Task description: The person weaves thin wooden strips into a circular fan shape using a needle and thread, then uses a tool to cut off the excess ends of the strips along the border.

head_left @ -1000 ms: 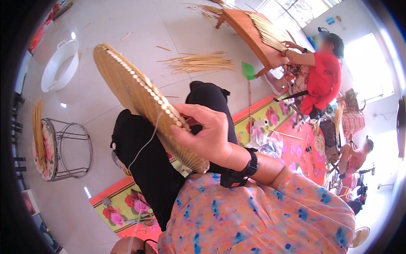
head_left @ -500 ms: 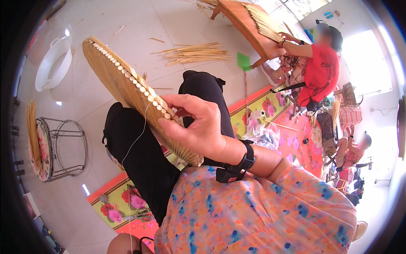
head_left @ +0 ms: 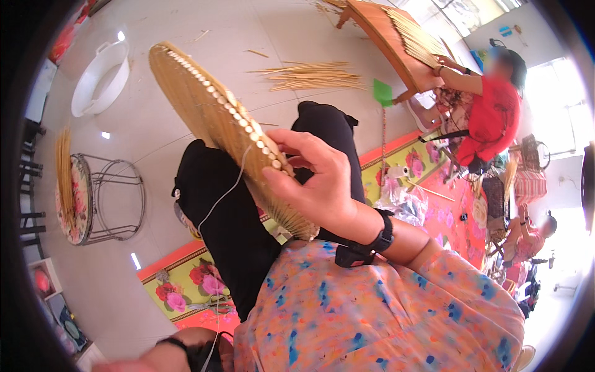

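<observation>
A stiff tan panel of reed stalks (head_left: pixel 204 111) stands tilted over my black-trousered knees. Pale round cut ends line its upper edge. My right hand (head_left: pixel 316 173) is closed on that edge, thumb on the near side and fingers beyond. A white thread (head_left: pixel 214 208) comes out of the panel near my right thumb and hangs in a loose curve over my left thigh, then runs down past my left wrist. At the bottom left edge, my left hand (head_left: pixel 127 366) is smeared by motion and partly cut off, so its fingers cannot be made out.
A round stool (head_left: pixel 77 198) with stalks on it and a white basin (head_left: pixel 102 77) stand to the left. Loose stalks (head_left: pixel 316 75) lie on the floor ahead. At right, a person in red (head_left: pixel 493 111) works stalks at a wooden table (head_left: pixel 387 46); another person (head_left: pixel 527 239) sits farther back.
My left hand and banded wrist have come into view at the bottom left, swinging outward. The whole scene has shifted rightward in the view. My right hand keeps its hold on the panel.
</observation>
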`<state>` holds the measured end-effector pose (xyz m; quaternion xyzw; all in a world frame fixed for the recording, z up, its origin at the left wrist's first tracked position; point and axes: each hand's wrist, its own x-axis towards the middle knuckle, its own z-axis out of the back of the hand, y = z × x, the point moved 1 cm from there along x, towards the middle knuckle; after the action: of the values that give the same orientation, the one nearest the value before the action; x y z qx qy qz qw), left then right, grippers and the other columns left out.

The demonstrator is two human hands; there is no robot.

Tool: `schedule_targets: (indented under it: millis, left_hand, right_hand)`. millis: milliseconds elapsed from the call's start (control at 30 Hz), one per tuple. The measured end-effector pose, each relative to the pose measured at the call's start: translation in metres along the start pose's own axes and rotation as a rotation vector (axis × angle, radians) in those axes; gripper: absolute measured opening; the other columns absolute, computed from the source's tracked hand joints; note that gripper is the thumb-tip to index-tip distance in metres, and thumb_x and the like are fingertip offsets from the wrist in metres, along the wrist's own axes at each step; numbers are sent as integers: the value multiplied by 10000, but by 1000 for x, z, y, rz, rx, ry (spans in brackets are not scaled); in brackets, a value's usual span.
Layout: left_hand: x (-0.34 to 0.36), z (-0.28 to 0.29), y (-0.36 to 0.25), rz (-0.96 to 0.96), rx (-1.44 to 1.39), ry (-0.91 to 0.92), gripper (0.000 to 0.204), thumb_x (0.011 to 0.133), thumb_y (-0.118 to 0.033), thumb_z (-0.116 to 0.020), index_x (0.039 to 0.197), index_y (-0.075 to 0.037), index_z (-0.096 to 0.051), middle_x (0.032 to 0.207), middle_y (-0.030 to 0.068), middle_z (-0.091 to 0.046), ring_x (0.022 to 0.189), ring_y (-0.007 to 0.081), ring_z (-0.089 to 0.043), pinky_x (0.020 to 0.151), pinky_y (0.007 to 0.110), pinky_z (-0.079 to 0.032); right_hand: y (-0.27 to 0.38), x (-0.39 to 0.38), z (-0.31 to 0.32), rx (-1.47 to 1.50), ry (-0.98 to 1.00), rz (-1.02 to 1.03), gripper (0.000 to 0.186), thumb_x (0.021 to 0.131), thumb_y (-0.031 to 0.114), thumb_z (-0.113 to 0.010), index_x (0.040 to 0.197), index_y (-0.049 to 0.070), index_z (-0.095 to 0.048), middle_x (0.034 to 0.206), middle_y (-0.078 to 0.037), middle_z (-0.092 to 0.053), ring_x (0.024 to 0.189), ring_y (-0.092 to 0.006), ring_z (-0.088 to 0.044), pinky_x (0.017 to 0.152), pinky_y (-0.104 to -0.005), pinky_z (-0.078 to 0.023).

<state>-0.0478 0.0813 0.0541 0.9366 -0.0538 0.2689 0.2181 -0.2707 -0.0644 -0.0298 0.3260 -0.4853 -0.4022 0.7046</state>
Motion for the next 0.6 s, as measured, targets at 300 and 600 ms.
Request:
schedule_targets:
  millis: [300, 600]
  left_hand:
    - [-70, 74, 43, 1049, 1427, 648, 32, 885, 16, -636, 915, 17, -647, 708, 41, -616, 577, 69, -566, 525, 209, -423]
    - [-90, 76, 59, 1012, 1404, 933, 209, 847, 17, -643, 1052, -9, -672, 697, 91, -627, 531, 224, -594, 494, 306, -463]
  right_hand:
    - [-5, -6, 6, -73, 54, 28, 429, 756, 17, -762, 1169, 31, -652, 1022, -104, -696, 878, -171, -691, 727, -294, -582]
    - [-5, -5, 8, -101, 31, -12, 437, 758, -31, -748, 1180, -33, -634, 1024, -122, -694, 895, -151, -693, 761, -288, -597]
